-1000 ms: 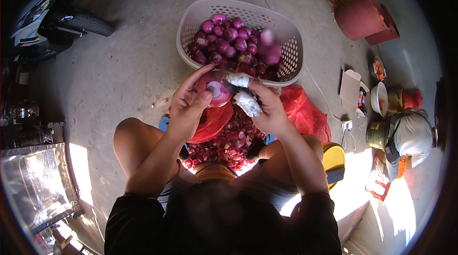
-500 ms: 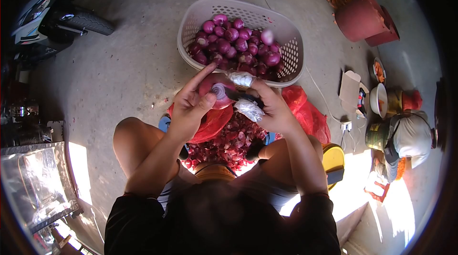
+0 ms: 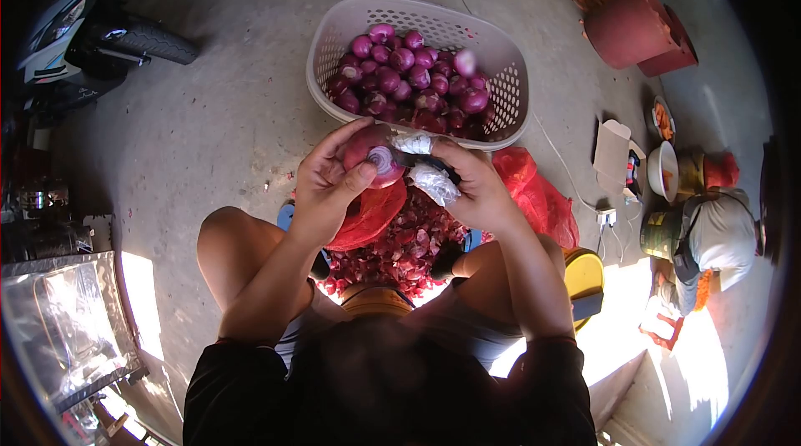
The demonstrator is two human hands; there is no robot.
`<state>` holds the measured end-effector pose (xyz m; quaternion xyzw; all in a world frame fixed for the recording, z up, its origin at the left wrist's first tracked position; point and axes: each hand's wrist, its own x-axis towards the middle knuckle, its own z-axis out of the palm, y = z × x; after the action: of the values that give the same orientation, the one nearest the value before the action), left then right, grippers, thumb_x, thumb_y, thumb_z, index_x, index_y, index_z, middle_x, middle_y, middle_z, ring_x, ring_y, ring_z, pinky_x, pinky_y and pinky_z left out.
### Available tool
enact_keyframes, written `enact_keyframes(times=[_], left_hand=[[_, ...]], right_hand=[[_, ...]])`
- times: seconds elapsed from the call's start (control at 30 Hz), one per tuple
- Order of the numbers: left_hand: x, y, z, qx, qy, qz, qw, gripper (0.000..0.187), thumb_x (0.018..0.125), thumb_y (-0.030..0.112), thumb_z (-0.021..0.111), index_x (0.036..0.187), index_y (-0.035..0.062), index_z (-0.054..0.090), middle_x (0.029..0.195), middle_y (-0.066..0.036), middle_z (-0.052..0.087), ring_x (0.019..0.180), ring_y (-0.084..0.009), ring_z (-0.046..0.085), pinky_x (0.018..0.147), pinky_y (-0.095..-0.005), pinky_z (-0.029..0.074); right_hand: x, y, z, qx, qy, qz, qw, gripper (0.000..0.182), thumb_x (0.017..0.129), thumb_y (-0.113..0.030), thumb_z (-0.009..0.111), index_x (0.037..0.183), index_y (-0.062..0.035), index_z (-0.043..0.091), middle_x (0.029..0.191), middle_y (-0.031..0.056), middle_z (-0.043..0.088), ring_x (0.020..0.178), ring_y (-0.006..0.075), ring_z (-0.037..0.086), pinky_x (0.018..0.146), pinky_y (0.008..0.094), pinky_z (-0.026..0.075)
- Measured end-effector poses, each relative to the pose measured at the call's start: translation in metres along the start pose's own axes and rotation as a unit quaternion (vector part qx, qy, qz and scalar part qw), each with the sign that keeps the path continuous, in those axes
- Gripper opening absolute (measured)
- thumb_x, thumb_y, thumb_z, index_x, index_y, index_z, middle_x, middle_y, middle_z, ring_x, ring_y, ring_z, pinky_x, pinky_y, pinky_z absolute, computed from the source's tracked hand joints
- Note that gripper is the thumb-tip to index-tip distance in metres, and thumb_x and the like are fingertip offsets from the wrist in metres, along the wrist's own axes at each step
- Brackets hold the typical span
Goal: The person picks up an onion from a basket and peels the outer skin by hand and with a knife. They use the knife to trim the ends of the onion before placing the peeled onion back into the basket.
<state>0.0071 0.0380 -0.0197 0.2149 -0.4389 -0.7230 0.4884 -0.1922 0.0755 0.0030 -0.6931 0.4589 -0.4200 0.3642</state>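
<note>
My left hand [image 3: 329, 183] is wrapped around a red onion [image 3: 364, 146], its pale cut end facing my right hand. My right hand [image 3: 474, 183] grips a small dark knife [image 3: 410, 160], whose blade meets the onion near that cut end; the handle is mostly covered by my fingers. Silvery wrapping covers my right thumb [image 3: 435, 184] and index finger [image 3: 414, 143]. Just beyond my hands stands a grey perforated basket [image 3: 334, 37] filled with peeled purple onions [image 3: 403, 60]. Below, loose red onion skins [image 3: 406, 237] lie heaped between my feet.
Red mesh bags [image 3: 534, 196] flank the skins. A yellow round lid [image 3: 584, 279] with a phone-like dark object is by my right knee. At the right another person [image 3: 719, 233] bends over near a white bowl [image 3: 663, 171]. A motorbike wheel [image 3: 154, 40] stands upper left.
The onion has turned and tipped slightly in my left hand, and the fingers on top have curled closer. My right hand, with the knife, has shifted only a little.
</note>
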Motion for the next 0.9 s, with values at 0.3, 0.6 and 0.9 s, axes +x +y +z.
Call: enact_keyframes(times=[0.3,0.6,0.9], left_hand=[[-0.001,0.001,0.001,-0.015,0.005,0.011,1.0,0.05,0.083,-0.004,0.058,0.13,-0.0042,0.04,0.123,-0.015,0.051,0.113,-0.0199,0.051,0.097,-0.0342,0.042],[-0.001,0.002,0.003,-0.01,0.01,0.022,1.0,0.05,0.085,-0.001,0.058,0.131,-0.0029,0.038,0.122,-0.014,0.051,0.112,-0.0207,0.052,0.097,-0.0354,0.042],[0.0,0.005,0.004,-0.084,0.005,-0.025,0.996,0.05,0.087,0.003,0.058,0.131,-0.0033,0.037,0.125,-0.014,0.049,0.114,-0.0211,0.05,0.098,-0.0355,0.041]], right_hand=[[0.001,0.013,0.003,0.062,0.059,0.005,0.996,0.036,0.081,-0.001,0.062,0.116,-0.002,0.054,0.11,0.0131,0.062,0.099,0.0232,0.061,0.087,0.0313,0.045],[-0.008,0.021,0.001,0.068,-0.01,-0.011,0.998,0.058,0.076,0.002,0.062,0.129,-0.0027,0.039,0.102,0.0171,0.063,0.094,0.024,0.063,0.082,0.0325,0.046],[-0.002,0.015,-0.002,-0.021,0.001,-0.071,0.997,0.051,0.07,0.0,0.066,0.118,-0.0055,0.05,0.101,0.0159,0.063,0.091,0.0317,0.064,0.076,0.0368,0.049]])
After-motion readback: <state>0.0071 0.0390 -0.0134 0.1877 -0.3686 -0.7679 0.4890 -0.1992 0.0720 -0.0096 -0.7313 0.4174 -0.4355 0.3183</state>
